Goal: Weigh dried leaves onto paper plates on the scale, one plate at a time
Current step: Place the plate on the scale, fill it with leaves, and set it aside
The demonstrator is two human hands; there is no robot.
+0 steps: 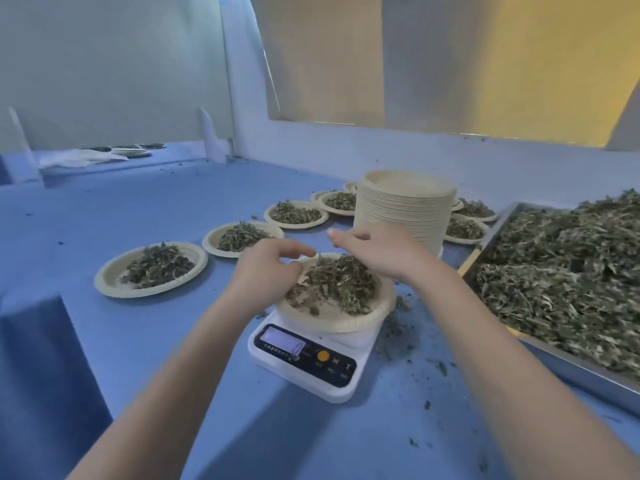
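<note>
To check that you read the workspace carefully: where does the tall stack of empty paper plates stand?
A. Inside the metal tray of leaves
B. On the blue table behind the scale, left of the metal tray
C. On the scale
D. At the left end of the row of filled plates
B: the stack of empty paper plates stands on the blue table behind the scale, left of the metal tray.

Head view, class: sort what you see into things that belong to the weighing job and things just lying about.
Belonging to the job:
scale
plate on the scale with leaves
metal tray of dried leaves
stack of empty plates
filled plates
left hand, right hand

Just lying about:
white cloth on the far table
spilled leaf bits beside the scale
</note>
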